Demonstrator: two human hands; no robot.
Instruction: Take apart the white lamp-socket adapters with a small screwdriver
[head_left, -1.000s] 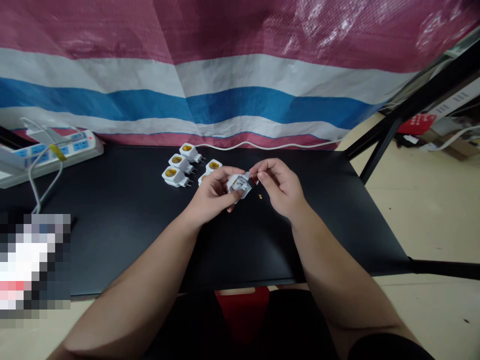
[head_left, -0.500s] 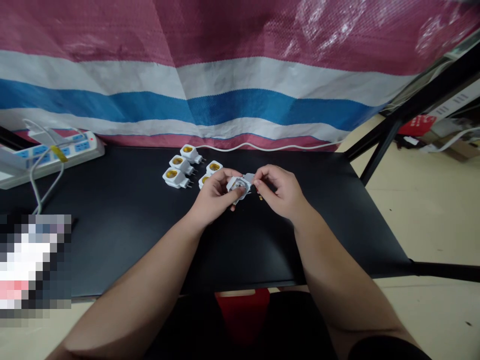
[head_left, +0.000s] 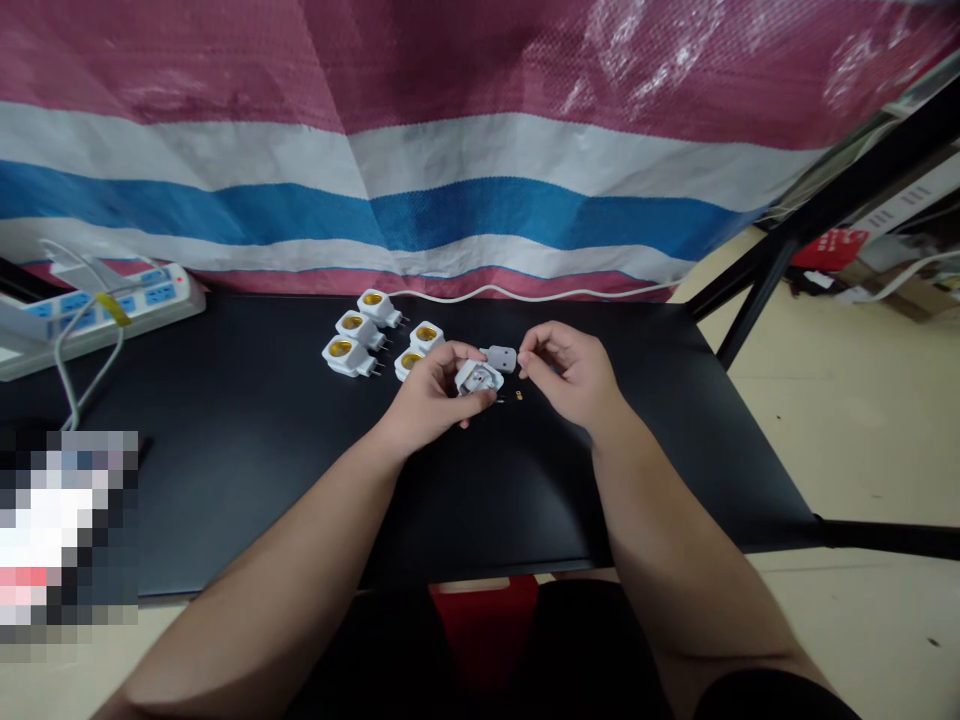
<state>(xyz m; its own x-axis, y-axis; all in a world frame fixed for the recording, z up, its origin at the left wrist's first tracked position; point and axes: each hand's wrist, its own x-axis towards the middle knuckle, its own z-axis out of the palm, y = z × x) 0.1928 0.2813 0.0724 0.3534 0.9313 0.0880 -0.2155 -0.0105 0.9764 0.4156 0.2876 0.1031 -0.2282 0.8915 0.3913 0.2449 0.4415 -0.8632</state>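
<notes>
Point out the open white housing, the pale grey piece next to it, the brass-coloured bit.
white housing (head_left: pixel 479 379): head view, inside its open side
pale grey piece (head_left: pixel 502 359): head view, flat face
brass-coloured bit (head_left: pixel 519 396): head view, about its middle

Inspected: table (head_left: pixel 285 480), black and flat-topped. Found at the far left corner: white power strip (head_left: pixel 169 302) with blue outlets, set at a slant. Along the far edge: thin white cord (head_left: pixel 547 297), slightly wavy. Left of centre, towards the far side: three white sockets (head_left: pixel 352 361) with gold-coloured interiors, in a slanting row, prongs pointing right. Just right of these: two matching sockets (head_left: pixel 427 334), the nearer partly hidden by the left hand (head_left: pixel 426 402). Between the hands: small gold-coloured piece (head_left: pixel 519 396). At the near left: pixelated object (head_left: pixel 56 530), not identifiable.
</notes>
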